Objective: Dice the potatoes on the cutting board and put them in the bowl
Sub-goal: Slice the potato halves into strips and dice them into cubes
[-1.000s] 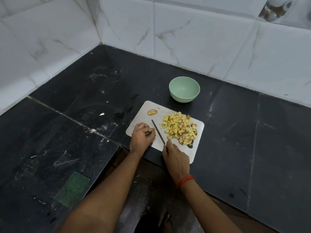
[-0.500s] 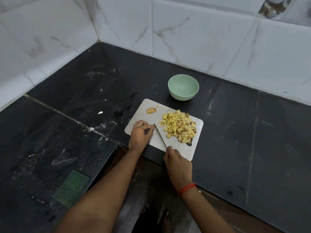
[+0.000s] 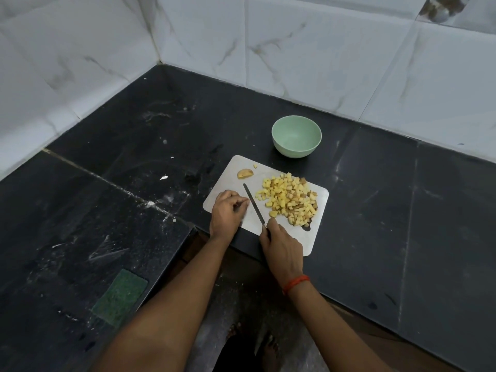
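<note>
A white cutting board (image 3: 233, 167) lies on the black counter. A heap of yellow diced potato (image 3: 290, 200) covers its right half. One uncut potato end piece (image 3: 244, 173) and a tiny cube lie near its far left corner. My right hand (image 3: 280, 244) grips a knife (image 3: 253, 204) whose blade points away across the board, left of the heap. My left hand (image 3: 227, 212) rests curled on the board's near left corner; whether it holds a piece is hidden. The light green bowl (image 3: 296, 136) stands empty just beyond the board.
White marble-tiled walls close the counter at the back and left. A green scouring pad (image 3: 120, 296) lies on the lower counter section at near left. The counter's front edge (image 3: 241, 247) runs under my wrists. White specks and smears mark the counter left of the board.
The knife blade has shifted slightly forward along the board beside the heap. My left hand stays curled at the board's near left corner. The view has tilted a little.
</note>
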### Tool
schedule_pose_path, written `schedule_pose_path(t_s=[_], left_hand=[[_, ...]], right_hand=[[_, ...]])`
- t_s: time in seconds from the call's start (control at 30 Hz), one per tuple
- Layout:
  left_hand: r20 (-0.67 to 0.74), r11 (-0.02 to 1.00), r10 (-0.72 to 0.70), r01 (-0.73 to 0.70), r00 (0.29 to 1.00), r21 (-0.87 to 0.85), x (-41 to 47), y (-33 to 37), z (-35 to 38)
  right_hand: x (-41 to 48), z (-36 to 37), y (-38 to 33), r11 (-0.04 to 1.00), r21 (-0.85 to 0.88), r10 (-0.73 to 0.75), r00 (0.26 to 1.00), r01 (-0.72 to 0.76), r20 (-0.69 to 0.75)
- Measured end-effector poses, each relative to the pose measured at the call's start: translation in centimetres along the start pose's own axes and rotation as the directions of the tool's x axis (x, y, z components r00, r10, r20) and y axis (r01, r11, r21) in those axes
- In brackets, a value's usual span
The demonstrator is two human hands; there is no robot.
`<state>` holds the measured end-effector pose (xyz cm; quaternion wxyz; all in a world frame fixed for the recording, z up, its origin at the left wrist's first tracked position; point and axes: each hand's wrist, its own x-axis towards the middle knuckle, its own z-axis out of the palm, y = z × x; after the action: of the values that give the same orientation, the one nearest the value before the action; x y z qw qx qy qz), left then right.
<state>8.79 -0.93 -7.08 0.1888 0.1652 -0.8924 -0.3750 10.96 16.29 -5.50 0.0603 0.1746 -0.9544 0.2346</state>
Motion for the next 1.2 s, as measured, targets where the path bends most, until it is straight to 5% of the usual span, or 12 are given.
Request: schedule_pose_path(t_s=[0.33,0.67,0.9,1.2], left_hand=[[0.004,0.999,-0.033,0.033,0.999,0.024,0.2,0.1,0.2],[0.01,0.998,-0.055,0.055,0.998,0.014,0.4,0.0,0.2],[0.001,0.998,-0.045,0.045,0.999,0.035,0.4,0.3,0.5],[0.08,0.999,0.013,-0.016,0.997,0.04,1.3,3.2,1.9]], right_hand=[[0.3,-0.1,-0.2,0.999,0.034,0.003,1.0,-0.003,0.016],[-3.4,-1.6,0.9,0.963,-0.25,-0.091,0.994,0.102,0.056],[0.5,-2.2,2.1,0.998,-0.053,-0.048,0.986,0.041,-0.158],[0.9,-1.5,2.9,0.981,0.191,0.077,0.972,-0.034,-0.223]])
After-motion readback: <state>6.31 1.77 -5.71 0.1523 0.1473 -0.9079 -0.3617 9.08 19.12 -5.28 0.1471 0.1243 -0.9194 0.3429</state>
